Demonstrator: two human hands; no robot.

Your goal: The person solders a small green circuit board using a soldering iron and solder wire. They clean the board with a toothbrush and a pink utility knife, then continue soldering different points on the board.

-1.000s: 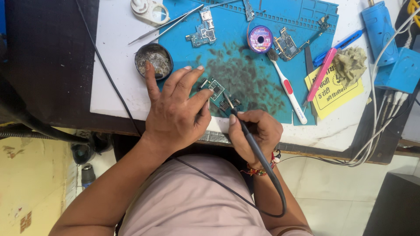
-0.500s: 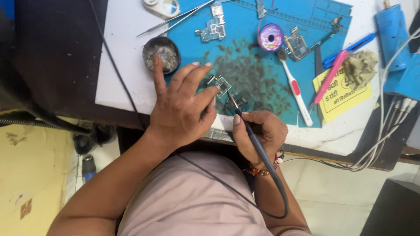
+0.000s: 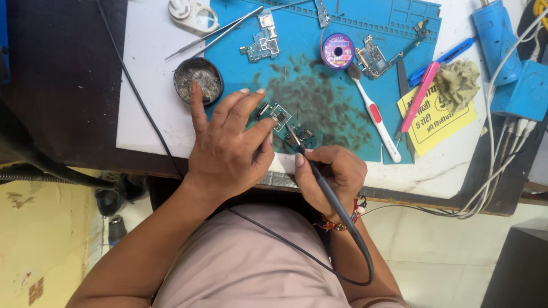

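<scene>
One round tin (image 3: 198,80) holds grey residue beside left hand (image 3: 228,145).

The blue mat (image 3: 319,108) looks matt, rubbery and soot-smudged; the tweezers (image 3: 214,31) at eleven o'clock are shiny metal; the toothbrush (image 3: 377,120) is glossy plastic.
</scene>
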